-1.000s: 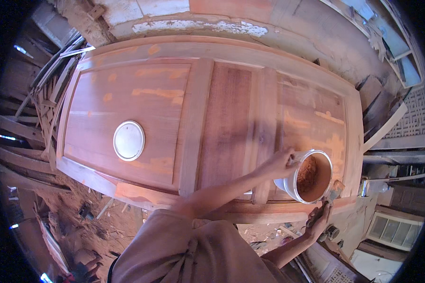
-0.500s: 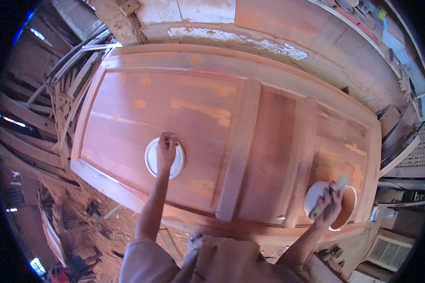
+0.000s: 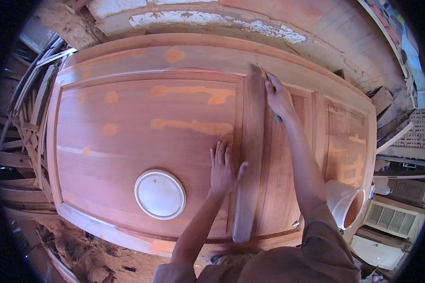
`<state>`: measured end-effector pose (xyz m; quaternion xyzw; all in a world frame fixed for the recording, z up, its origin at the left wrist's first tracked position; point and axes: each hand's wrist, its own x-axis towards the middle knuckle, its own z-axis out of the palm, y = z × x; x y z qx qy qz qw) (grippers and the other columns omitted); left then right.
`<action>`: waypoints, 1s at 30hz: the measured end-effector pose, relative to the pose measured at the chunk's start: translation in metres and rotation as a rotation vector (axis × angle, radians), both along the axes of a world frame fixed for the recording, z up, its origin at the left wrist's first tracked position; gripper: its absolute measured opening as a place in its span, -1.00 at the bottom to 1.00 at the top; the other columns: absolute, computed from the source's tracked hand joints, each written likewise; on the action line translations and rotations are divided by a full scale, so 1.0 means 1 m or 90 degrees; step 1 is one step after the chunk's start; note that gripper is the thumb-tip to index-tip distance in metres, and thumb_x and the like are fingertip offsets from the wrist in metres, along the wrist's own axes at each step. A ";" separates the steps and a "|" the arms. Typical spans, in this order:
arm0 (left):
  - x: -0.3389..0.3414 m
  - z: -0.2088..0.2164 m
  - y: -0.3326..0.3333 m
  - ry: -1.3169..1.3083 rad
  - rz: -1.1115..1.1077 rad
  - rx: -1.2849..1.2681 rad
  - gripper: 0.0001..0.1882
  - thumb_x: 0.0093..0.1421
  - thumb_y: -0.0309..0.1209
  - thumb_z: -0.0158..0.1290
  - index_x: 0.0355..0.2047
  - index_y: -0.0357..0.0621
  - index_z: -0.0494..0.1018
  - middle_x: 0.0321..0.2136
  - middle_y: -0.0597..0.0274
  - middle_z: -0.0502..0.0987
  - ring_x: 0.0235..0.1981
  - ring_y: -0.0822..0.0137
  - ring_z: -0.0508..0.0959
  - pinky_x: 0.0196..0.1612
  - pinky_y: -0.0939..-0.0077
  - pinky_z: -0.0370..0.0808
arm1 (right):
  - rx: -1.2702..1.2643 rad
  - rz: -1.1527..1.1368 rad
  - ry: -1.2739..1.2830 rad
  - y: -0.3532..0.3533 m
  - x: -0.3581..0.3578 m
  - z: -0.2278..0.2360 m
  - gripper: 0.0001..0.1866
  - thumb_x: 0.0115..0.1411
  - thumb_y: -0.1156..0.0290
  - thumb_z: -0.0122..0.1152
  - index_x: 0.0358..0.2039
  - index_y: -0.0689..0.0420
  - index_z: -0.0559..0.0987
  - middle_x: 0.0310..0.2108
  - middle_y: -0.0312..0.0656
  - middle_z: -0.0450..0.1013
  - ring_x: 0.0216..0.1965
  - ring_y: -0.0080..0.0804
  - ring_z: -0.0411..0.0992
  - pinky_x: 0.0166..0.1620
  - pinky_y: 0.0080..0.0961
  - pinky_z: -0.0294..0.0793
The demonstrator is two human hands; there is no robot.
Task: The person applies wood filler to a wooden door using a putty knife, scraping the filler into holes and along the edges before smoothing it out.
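Note:
A large wooden panelled door lies flat before me, with orange filler patches on its panels. My right hand grips what looks like a putty knife. Its blade is at the far end of an upright strip of the door's frame, right of the large panel. Fingers spread, my left hand rests on the large panel beside that strip and holds nothing. A round white lid lies on the same panel, left of my left hand. By my right elbow, a white bucket leans with its mouth to the right.
Scrap wood strips are piled beyond the door's left end. Along the far side runs a wall with peeling white paint. Shavings and dust cover the floor at the near left. A slatted frame stands at the right.
My left hand has left the white lid and moved right onto the panel. My right hand has gone from the bucket to the far end of the frame strip, carrying the putty knife.

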<state>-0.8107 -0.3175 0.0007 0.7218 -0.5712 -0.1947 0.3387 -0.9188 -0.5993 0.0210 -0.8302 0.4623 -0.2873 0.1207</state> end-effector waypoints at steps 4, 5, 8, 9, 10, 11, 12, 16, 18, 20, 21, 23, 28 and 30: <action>0.005 0.009 -0.001 -0.003 -0.054 0.041 -0.14 0.19 0.10 0.04 0.18 -0.46 0.15 0.23 -0.33 0.14 0.34 -0.21 0.03 0.32 -0.25 -0.06 | 0.106 -0.034 0.106 -0.047 0.034 -0.007 -0.58 0.32 0.32 -0.08 0.17 0.10 0.38 -0.17 0.20 0.51 -0.15 0.20 0.48 -0.01 0.00 0.44; 0.008 0.011 -0.001 -0.002 -0.053 0.046 -0.13 0.18 0.12 0.04 0.18 -0.46 0.16 0.23 -0.33 0.14 0.34 -0.21 0.04 0.32 -0.25 -0.06 | 0.105 -0.045 0.152 -0.054 0.043 -0.006 -0.58 0.31 0.33 -0.08 0.16 0.09 0.39 -0.18 0.21 0.51 -0.16 0.19 0.48 -0.02 0.00 0.44; 0.008 0.001 0.001 0.020 -0.060 0.052 -0.09 0.16 0.15 0.05 0.21 -0.42 0.12 0.25 -0.31 0.10 0.35 -0.21 -0.01 0.32 -0.28 -0.10 | 0.111 -0.061 0.241 -0.055 0.055 -0.010 -0.60 0.29 0.34 -0.07 0.13 0.08 0.43 -0.19 0.22 0.51 -0.17 0.20 0.48 -0.03 0.00 0.45; 0.008 -0.001 0.002 0.037 -0.064 0.052 -0.06 0.14 0.16 0.05 0.25 -0.37 0.08 0.27 -0.29 0.06 0.36 -0.22 -0.06 0.33 -0.29 -0.15 | 0.116 -0.063 0.281 -0.054 0.057 -0.012 -0.61 0.29 0.34 -0.06 0.11 0.07 0.45 -0.18 0.21 0.50 -0.17 0.20 0.48 -0.03 -0.01 0.46; 0.007 -0.003 0.001 0.040 -0.064 0.052 -0.06 0.14 0.16 0.05 0.25 -0.37 0.08 0.27 -0.29 0.06 0.36 -0.22 -0.06 0.33 -0.29 -0.15 | 0.117 -0.063 0.284 -0.049 0.055 -0.014 -0.61 0.29 0.34 -0.06 0.11 0.07 0.45 -0.18 0.21 0.50 -0.17 0.20 0.48 -0.03 -0.01 0.46; 0.008 -0.004 0.002 0.041 -0.064 0.050 -0.07 0.14 0.15 0.06 0.24 -0.38 0.08 0.26 -0.29 0.06 0.36 -0.22 -0.05 0.32 -0.30 -0.14 | 0.137 -0.073 0.265 -0.042 0.054 -0.015 -0.62 0.28 0.32 -0.05 0.09 0.07 0.47 -0.19 0.19 0.51 -0.17 0.19 0.48 -0.03 -0.02 0.46; 0.008 -0.005 0.002 0.042 -0.063 0.048 -0.08 0.15 0.15 0.06 0.24 -0.38 0.09 0.26 -0.30 0.07 0.36 -0.22 -0.04 0.32 -0.31 -0.13 | 0.157 -0.083 0.246 -0.036 0.053 -0.016 -0.62 0.27 0.31 -0.04 0.07 0.07 0.49 -0.19 0.18 0.52 -0.17 0.18 0.49 -0.04 -0.04 0.46; 0.008 -0.002 0.001 0.037 -0.062 0.031 -0.10 0.15 0.13 0.06 0.22 -0.38 0.11 0.24 -0.31 0.09 0.35 -0.23 -0.02 0.31 -0.33 -0.11 | 0.153 0.071 0.274 -0.045 0.018 0.013 -0.64 0.30 0.37 -0.06 0.08 0.11 0.48 -0.13 0.16 0.51 -0.11 0.12 0.48 0.02 -0.14 0.44; 0.008 0.002 0.000 0.011 -0.051 0.029 -0.17 0.20 0.12 0.02 0.16 -0.44 0.19 0.22 -0.30 0.14 0.33 -0.19 0.05 0.31 -0.28 -0.04 | 0.225 0.118 0.290 -0.068 0.002 0.027 -0.62 0.31 0.33 -0.06 0.10 0.10 0.48 -0.14 0.12 0.53 -0.10 0.02 0.50 0.03 -0.22 0.44; 0.006 0.000 -0.001 0.013 -0.051 0.028 -0.17 0.20 0.12 0.02 0.16 -0.43 0.19 0.22 -0.30 0.14 0.33 -0.19 0.05 0.31 -0.28 -0.04 | 0.216 0.104 0.329 -0.090 0.012 0.037 -0.62 0.31 0.32 -0.07 0.10 0.08 0.48 -0.16 0.09 0.54 -0.13 -0.02 0.52 -0.01 -0.23 0.45; 0.007 -0.001 -0.001 0.008 -0.052 0.029 -0.17 0.20 0.12 0.01 0.16 -0.43 0.19 0.22 -0.29 0.14 0.33 -0.19 0.05 0.31 -0.27 -0.05 | 0.207 0.090 0.360 -0.096 0.021 0.046 -0.62 0.32 0.31 -0.08 0.09 0.07 0.49 -0.18 0.07 0.55 -0.16 -0.06 0.53 -0.05 -0.24 0.47; 0.007 -0.001 -0.001 0.010 -0.049 0.025 -0.18 0.21 0.12 0.01 0.15 -0.44 0.20 0.22 -0.30 0.14 0.33 -0.19 0.05 0.32 -0.27 -0.05 | 0.326 0.041 0.377 -0.099 0.049 0.059 -0.62 0.31 0.31 -0.11 0.09 0.08 0.49 -0.19 0.08 0.55 -0.19 -0.07 0.53 -0.09 -0.23 0.47; 0.007 0.000 0.000 0.016 -0.054 0.029 -0.18 0.21 0.12 0.00 0.14 -0.44 0.21 0.21 -0.32 0.14 0.34 -0.17 0.05 0.32 -0.26 -0.05 | 0.344 0.020 0.446 -0.113 0.063 0.047 -0.66 0.21 0.32 -0.07 -0.16 0.23 0.57 -0.15 0.12 0.53 -0.13 0.02 0.52 -0.09 -0.10 0.47; 0.005 -0.004 -0.001 0.015 -0.047 0.009 -0.19 0.21 0.12 0.00 0.13 -0.44 0.21 0.21 -0.33 0.15 0.33 -0.18 0.05 0.32 -0.25 -0.05 | 0.294 0.125 0.615 -0.123 0.055 0.049 -0.64 0.21 0.29 -0.08 -0.15 0.21 0.58 -0.16 0.08 0.54 -0.13 0.00 0.53 -0.10 -0.11 0.47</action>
